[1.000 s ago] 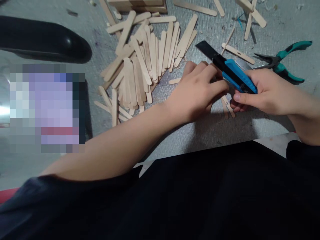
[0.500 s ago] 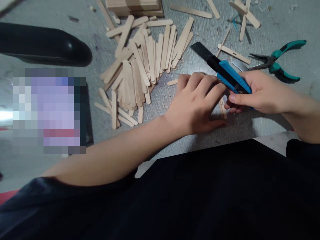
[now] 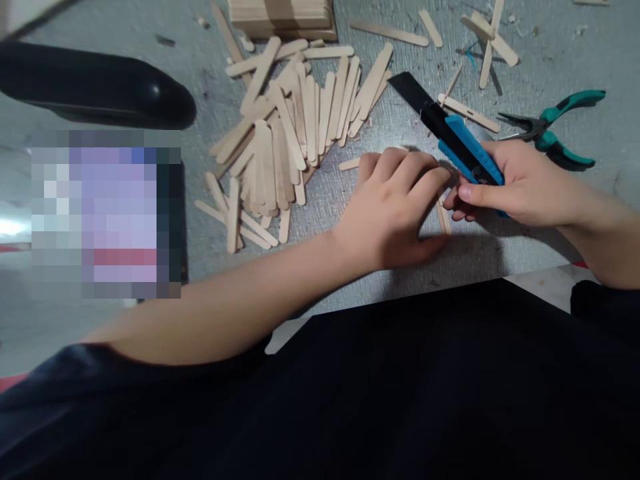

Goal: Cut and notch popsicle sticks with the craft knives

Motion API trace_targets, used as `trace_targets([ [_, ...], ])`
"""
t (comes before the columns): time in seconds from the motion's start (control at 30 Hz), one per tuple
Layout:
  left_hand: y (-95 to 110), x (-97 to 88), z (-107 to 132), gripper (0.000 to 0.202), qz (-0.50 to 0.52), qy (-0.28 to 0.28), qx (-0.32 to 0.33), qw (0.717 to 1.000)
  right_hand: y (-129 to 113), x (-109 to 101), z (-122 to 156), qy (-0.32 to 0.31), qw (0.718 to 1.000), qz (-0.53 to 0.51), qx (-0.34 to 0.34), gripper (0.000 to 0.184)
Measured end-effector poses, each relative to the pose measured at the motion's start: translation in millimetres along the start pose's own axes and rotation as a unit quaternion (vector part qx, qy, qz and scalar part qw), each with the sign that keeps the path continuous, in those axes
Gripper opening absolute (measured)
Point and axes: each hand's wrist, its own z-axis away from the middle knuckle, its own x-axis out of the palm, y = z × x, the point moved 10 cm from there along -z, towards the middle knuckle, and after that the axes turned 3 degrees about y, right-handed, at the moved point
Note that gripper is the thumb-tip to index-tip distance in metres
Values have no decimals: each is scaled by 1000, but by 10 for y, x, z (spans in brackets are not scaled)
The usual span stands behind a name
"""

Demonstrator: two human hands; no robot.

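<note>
My right hand [image 3: 515, 183] grips a blue and black utility knife [image 3: 470, 150] by its handle, thumb on the near side. The knife's dark, wide blade [image 3: 413, 91] is extended and points up and left, away from me. My left hand [image 3: 393, 200] lies palm down on the table with curled fingers, pressing on wooden craft sticks. One craft stick [image 3: 349, 164] pokes out left of its fingers, and another [image 3: 444, 217] shows between the two hands. The left fingertips are hidden, and the hands nearly touch.
A heap of loose craft sticks [image 3: 273, 157] spreads left of my hands, with a stacked bundle [image 3: 283, 19] behind. Green-handled pliers [image 3: 547, 130] lie at right, near crossed sticks [image 3: 491, 39]. A long black object [image 3: 100, 87] lies at upper left, above a blurred-out item [image 3: 117, 213].
The view has shifted slightly. The knife in my right hand has tilted a little, its blade end now farther from me. My left hand stays in place on the sticks.
</note>
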Motion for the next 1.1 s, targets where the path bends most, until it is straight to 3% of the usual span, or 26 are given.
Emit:
trace_targets([
  [0.13, 15, 8, 48, 70, 8, 13, -32, 999, -46, -11, 7, 6, 1000, 9, -23, 24],
  [0.27, 13, 8, 45, 74, 28, 7, -32, 999, 0, 10, 8, 4, 1000, -7, 2, 25],
  [0.5, -173, -16, -82, 77, 77, -34, -44, 995, -1, -93, 8, 61, 998, -26, 2, 35],
  [0.63, -281, -23, -141, 63, 96, -38, -60, 993, 56, -81, 2, 63, 995, -73, 17, 33],
  [0.87, -273, -19, -154, 27, 106, -16, -63, 992, 109, -53, -16, 69, 993, -96, 14, 36],
  [1.1, -277, -31, -183, 13, 129, 9, -43, 991, 78, 6, -20, 57, 993, -99, 12, 38],
])
